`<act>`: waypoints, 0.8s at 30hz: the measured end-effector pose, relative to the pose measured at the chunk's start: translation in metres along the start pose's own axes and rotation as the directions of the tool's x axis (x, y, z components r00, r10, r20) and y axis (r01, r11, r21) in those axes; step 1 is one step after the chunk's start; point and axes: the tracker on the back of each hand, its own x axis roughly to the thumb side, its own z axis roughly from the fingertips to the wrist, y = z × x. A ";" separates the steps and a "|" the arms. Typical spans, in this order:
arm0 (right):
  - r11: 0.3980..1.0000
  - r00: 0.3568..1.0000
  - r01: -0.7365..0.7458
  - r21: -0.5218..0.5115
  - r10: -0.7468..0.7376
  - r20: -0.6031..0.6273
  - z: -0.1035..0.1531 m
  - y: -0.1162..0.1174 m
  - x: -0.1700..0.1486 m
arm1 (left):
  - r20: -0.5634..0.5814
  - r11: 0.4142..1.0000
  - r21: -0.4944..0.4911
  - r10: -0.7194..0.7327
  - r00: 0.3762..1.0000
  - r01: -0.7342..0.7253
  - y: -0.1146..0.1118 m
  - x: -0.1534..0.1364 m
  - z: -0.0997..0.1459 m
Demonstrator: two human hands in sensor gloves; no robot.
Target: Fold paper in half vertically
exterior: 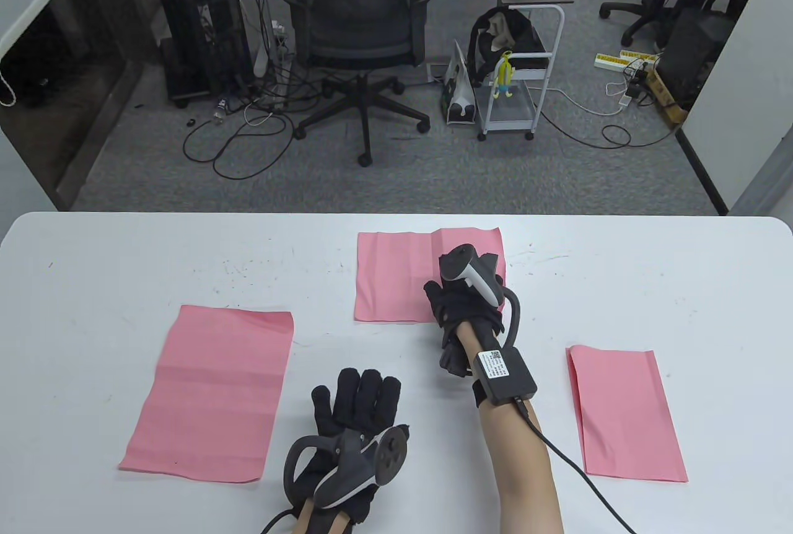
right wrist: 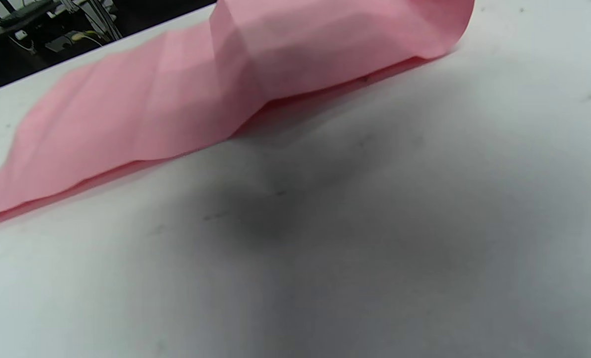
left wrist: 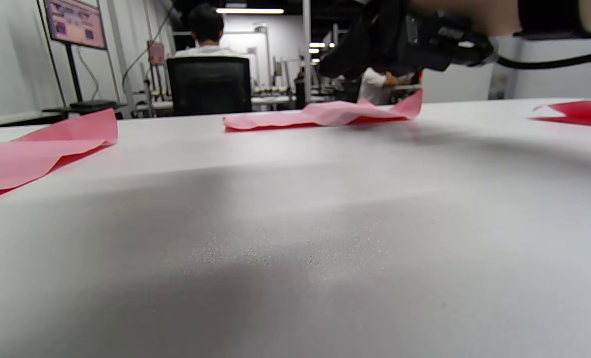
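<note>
Three pink papers (exterior: 396,277), two gloved hands (exterior: 356,401).

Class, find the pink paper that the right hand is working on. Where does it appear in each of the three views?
Table view: middle paper at top centre, right hand on its right part.
Left wrist view: same middle paper, far centre, under the dark glove.
Right wrist view: it fills the top left, its right end curled over.
Shared landmark: the white table.

Three pink paper sheets (exterior: 396,277) lie on the white table (exterior: 93,261); both gloves are black, and the floor carpet (exterior: 433,168) is grey.
</note>
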 end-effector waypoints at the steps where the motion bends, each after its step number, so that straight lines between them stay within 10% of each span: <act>1: 1.000 1.000 0.010 0.012 -0.010 -0.007 -0.005 0.004 -0.001 | 0.001 1.000 0.002 -0.001 1.000 0.001 0.000 0.000 0.000; 24: 0.986 1.000 -0.021 0.166 0.022 -0.008 -0.022 0.045 -0.024 | -0.006 1.000 -0.003 -0.020 1.000 0.020 -0.002 0.000 0.000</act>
